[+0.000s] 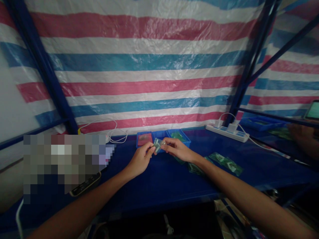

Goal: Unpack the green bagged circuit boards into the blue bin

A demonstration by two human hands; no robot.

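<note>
Between my hands, above the blue table (159, 189), is a small clear packet (157, 144) with pale and greenish contents too small to name. My left hand (143, 157) pinches its left side. The fingers of my right hand (178, 149) are closed on its right side. Just behind are blue bins: the left one holds a red item (145, 139), and the right one (186, 142) holds green pieces. Several green packets (226, 163) lie on the table to the right, some partly hidden by my right forearm.
A white power strip (227, 132) with plugs and cables lies at the back right. A white cable (121, 136) coils at the back left. Blue posts stand on both sides. At the far right are another blue tray (261, 123) and another person's blurred hand (302, 134).
</note>
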